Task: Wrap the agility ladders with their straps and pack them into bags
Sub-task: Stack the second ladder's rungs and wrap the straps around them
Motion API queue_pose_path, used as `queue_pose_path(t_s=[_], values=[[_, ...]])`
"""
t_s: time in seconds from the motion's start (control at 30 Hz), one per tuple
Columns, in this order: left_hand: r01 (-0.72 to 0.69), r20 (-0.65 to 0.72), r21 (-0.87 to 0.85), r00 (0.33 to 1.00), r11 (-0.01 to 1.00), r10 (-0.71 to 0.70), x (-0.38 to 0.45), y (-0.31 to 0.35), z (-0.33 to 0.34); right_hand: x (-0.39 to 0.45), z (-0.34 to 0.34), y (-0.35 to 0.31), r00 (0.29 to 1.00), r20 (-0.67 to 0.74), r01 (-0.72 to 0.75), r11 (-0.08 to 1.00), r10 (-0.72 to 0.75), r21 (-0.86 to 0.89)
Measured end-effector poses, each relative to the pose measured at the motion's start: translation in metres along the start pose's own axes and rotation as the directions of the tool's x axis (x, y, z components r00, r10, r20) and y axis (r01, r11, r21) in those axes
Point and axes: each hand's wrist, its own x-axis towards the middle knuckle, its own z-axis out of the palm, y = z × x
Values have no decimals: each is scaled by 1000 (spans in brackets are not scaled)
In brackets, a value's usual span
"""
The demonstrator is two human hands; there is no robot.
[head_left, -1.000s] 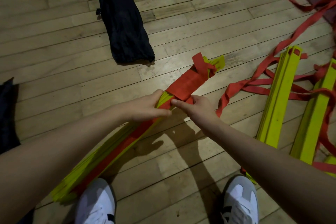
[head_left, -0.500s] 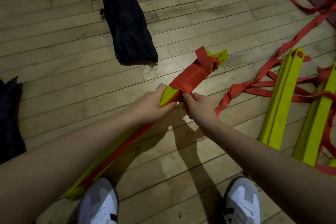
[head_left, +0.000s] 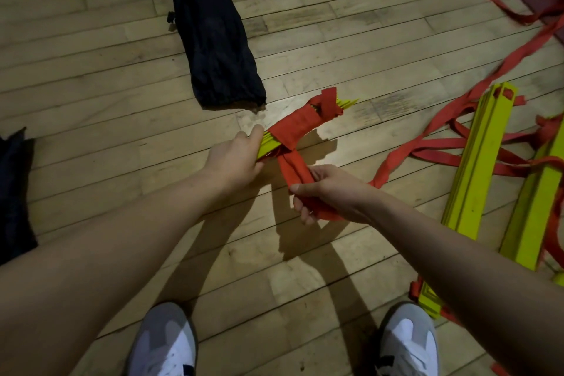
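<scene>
A bundle of yellow ladder rungs [head_left: 268, 143] is held above the wooden floor, its far end wound in red strap [head_left: 297, 125]. My left hand [head_left: 236, 159] grips the bundle just below the wrapping. My right hand [head_left: 323, 192] is closed on the loose red strap, pulled down and toward me from the bundle; the strap trails off to the right. A long black bag [head_left: 210, 36] lies on the floor beyond the bundle, its open end close to the bundle's tip.
Two more stacks of yellow rungs [head_left: 479, 162] with tangled red straps [head_left: 433, 149] lie on the floor at right. Another dark bag [head_left: 13, 189] sits at the left edge. My white shoes [head_left: 164, 345] stand at the bottom. More red straps pile at top right.
My right hand has drawn the red strap away from the bundle, down and to the right. The bundle has tilted up so its near part is now hidden behind my left arm.
</scene>
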Motion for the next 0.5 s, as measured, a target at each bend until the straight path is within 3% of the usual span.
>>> queue_pose_path(t_s=[0.13,0.37,0.5], values=[[11,-3,-66,1000,998,-12,-2,2,5,3,1,-1,995,-38,89,996,-90,-22],[54,254,-173,967,983,-8,-10,12,4,8,1,0,981,-150,129,991,-125,19],[-4,43,-172,999,985,11,-18,9,2,3,4,4,979,-159,128,992,-125,7]])
